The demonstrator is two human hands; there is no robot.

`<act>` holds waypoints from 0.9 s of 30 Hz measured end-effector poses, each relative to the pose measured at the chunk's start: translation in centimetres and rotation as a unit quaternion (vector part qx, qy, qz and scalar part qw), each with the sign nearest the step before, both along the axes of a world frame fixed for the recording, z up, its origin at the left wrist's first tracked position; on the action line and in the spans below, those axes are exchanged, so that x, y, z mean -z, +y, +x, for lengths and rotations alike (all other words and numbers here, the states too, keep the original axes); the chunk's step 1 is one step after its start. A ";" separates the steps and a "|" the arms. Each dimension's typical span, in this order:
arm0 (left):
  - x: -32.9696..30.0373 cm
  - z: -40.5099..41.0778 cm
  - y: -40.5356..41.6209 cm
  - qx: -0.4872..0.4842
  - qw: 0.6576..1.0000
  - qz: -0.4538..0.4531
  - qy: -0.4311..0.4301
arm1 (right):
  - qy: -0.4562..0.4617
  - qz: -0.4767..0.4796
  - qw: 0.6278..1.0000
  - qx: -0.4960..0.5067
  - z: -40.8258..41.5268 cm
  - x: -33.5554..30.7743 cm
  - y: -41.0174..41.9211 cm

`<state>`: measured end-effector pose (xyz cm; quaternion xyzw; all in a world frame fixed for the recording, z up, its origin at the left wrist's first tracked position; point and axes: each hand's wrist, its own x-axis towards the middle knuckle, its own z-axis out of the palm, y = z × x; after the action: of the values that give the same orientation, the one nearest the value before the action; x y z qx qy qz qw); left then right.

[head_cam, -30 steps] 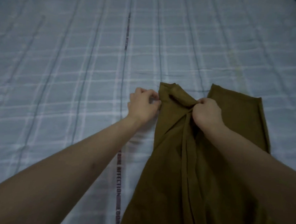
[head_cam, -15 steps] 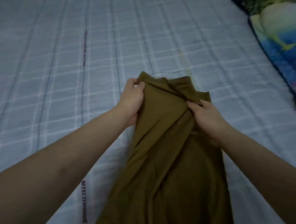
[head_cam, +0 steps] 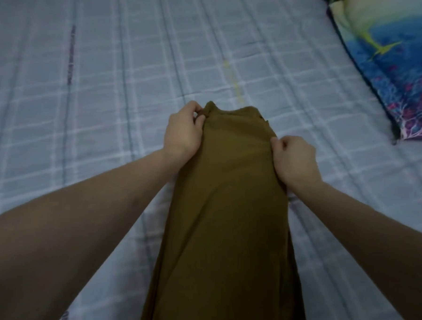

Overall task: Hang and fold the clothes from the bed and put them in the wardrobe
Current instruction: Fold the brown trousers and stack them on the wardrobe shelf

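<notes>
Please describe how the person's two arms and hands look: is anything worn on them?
Both forearms are bare as far as the picture shows them; no sleeve is visible. The left hand and the right hand wear no glove, and no ring, watch or bracelet can be seen on fingers or wrists. The fingernails are too small to judge.

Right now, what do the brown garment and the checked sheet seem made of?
Olive-brown garment: thin matte woven cloth, probably; it drapes in soft folds. Checked bed sheet: light woven cotton-like fabric, matte, faintly creased. Exact fibres cannot be told.
</notes>
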<state>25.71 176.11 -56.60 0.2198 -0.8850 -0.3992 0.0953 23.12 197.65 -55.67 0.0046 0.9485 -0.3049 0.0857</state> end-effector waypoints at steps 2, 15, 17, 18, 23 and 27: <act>0.4 -0.2 0.2 0.010 0.999 -0.033 0.026 | 0.084 -0.020 0.996 -0.002 0.3 0.4 0.3; 2.1 5.1 2.7 0.190 0.941 -0.273 0.057 | 0.113 0.175 0.934 -0.291 1.7 2.2 -0.3; 3.3 5.9 2.7 0.217 0.934 -0.280 -0.035 | 0.062 0.188 0.938 -0.283 2.0 3.4 0.0; 3.6 5.8 2.6 0.214 0.935 -0.278 -0.055 | 0.055 0.189 0.939 -0.282 1.9 3.4 0.0; 3.7 5.5 2.6 0.226 0.924 -0.302 -0.070 | 0.030 0.227 0.931 -0.282 -0.6 -0.1 -1.2; 3.8 5.3 2.6 0.226 0.924 -0.298 -0.079 | 0.109 0.312 0.894 -0.304 -3.7 -2.5 -4.6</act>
<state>31.06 178.66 -60.40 0.0061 -0.9940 -0.1092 -0.0071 19.38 193.06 -53.13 -0.2908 0.9533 0.0490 0.0647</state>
